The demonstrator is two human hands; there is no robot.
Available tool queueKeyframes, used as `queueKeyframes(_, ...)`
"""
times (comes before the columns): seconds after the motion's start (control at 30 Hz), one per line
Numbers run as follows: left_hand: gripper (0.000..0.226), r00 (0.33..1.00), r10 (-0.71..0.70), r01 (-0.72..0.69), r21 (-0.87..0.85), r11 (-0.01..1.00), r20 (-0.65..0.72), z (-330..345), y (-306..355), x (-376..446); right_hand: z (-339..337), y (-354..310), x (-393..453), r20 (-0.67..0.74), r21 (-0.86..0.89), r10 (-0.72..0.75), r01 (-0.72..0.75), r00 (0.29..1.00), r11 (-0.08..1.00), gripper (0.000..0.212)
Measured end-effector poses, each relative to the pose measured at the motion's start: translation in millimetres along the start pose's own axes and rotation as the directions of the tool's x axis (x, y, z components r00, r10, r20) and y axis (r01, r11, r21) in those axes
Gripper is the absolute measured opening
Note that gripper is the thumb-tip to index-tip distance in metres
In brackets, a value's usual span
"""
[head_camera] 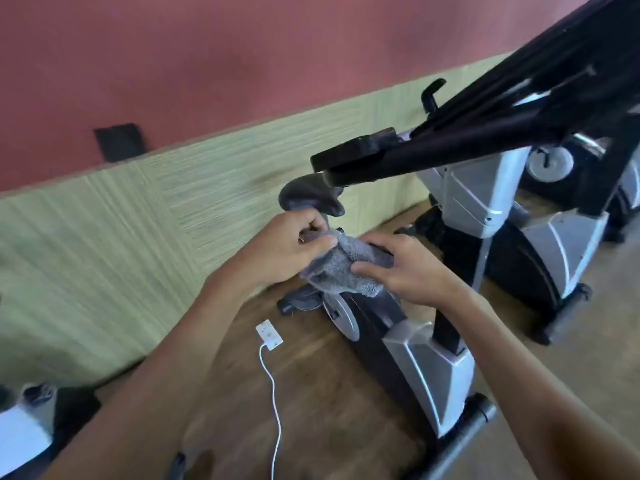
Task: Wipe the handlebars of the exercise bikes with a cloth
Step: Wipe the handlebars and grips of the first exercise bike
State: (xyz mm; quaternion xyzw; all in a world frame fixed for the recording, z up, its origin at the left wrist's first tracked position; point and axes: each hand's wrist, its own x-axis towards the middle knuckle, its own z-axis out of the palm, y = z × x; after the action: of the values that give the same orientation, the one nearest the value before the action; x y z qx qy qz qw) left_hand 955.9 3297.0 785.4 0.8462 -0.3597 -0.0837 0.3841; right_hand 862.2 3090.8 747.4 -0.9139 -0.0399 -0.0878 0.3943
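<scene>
A grey cloth [341, 270] is bunched between both hands in the middle of the view. My left hand [289, 247] pinches its upper left end with thumb and fingers. Curled round the right side of the cloth, my right hand [403, 266] grips it from above and below. Just above my left hand sits a dark handlebar grip [308, 197] of the near exercise bike [426, 362]. The handlebar part under the cloth is hidden. A black console and bar assembly [367, 155] reaches in from the upper right.
A second silver and black exercise bike [481, 202] stands at the right near the wall. A white floor socket [269, 334] with a white cable [275, 407] lies on the wooden floor. A green panelled wall [138, 216] runs behind. Another machine's part [31, 424] shows at the lower left.
</scene>
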Motion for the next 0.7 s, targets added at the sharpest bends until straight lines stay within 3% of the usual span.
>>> queueKeyframes(0.17,0.024,0.951,0.101,-0.075,-0.099,0.992,0.293,17,-7,16,-5,6,-38,-0.206,-0.055,0.084,-0.097,0.975,0.994,0.009)
queueKeyframes(0.27,0.023,0.881,0.158,-0.154,-0.047,0.987,0.445,31,0,23,-17,-1,-58,-0.280,-0.137,0.078,-0.120,0.957,0.983,0.012)
queueKeyframes(0.4,0.029,0.804,0.159,-0.240,0.067,0.968,0.574,50,15,29,-35,-4,-86,-0.278,-0.232,0.154,-0.222,0.948,0.947,0.019)
queueKeyframes(0.47,0.034,0.796,0.162,-0.246,0.067,0.967,0.583,61,23,30,-39,-5,-98,-0.306,-0.228,0.199,-0.275,0.931,0.934,0.019)
queueKeyframes(0.6,0.012,0.842,0.225,-0.220,-0.069,0.973,0.491,90,39,22,-49,-10,-119,-0.386,-0.178,0.280,-0.368,0.879,0.913,0.017)
queueKeyframes(0.7,0.027,0.915,0.201,-0.194,-0.055,0.979,0.349,119,51,12,-47,-13,-131,-0.525,-0.191,0.312,-0.467,0.792,0.863,0.018)
